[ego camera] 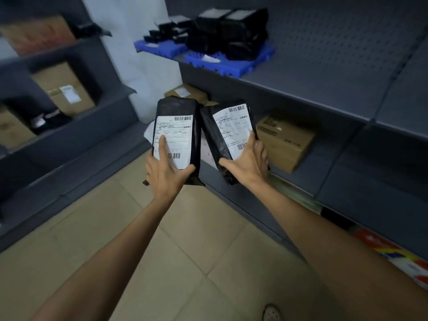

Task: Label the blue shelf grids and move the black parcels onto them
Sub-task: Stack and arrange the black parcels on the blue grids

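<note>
My left hand [165,173] grips a black parcel [195,126] with a white shipping label, thumb on the label. My right hand [246,166] grips a second black parcel [209,126], tilted left, also labelled. Both are held upright in front of me above the floor. Up on the grey shelf lie two blue shelf grids, one at the left [162,48] and one beside it [234,67], each with a white label. Several black parcels [231,31] are stacked on the grids.
Grey metal shelving [324,66] runs along the right and left. Cardboard boxes sit on lower shelves: one right of my hands [287,140], others at left [64,89]. Beige tiled floor [162,262] lies below. Colourful packaging [393,253] shows at lower right.
</note>
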Demonstrator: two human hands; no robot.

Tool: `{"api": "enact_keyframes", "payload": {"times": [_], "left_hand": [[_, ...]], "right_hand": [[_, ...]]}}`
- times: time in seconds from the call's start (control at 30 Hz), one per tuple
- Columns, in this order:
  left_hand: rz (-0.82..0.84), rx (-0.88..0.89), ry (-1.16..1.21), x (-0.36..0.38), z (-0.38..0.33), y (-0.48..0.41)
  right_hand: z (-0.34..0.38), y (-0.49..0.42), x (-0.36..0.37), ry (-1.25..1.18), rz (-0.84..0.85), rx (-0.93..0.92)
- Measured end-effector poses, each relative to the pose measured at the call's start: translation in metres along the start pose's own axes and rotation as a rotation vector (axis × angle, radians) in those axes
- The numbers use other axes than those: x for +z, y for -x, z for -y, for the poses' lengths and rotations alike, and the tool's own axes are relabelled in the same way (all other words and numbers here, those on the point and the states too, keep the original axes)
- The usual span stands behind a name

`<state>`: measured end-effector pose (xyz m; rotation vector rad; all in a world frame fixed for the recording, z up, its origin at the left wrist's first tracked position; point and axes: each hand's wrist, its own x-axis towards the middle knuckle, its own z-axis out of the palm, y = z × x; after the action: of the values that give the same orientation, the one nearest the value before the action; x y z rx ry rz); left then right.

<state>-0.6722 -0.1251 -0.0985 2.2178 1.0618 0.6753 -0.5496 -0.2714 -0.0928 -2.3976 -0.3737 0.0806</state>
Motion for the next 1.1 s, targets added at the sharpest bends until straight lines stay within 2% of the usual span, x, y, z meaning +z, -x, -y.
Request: {"api": "enact_keyframes", "payload": {"times": [0.2,0.43,0.7,0.93,1.1], "left_hand": [[-0.125,0.047,0.063,-0.077,-0.014,-0.055],[-0.143,0.127,0.124,-0.104,-0.069,-0.126],[-0.097,0.185,0.124,-0.074,-0.133,-0.241],[-0.035,0.216,0.081,-0.007,-0.212,-0.360],[0.028,0.235,0.051,0.037,-0.248,-0.424]], "right_hand": [[0.097,-0.015,-0.023,-0.017,-0.073,-0.152],[0.152,-0.074,-0.060,-0.023,-0.194,-0.230],[0.172,-0.198,-0.086,0.004,-0.263,-0.222],[0.173,-0.347,-0.120,0.052,-0.310,-0.182],[0.167,-0.427,-0.124,0.073,-0.281,-0.143]]}}
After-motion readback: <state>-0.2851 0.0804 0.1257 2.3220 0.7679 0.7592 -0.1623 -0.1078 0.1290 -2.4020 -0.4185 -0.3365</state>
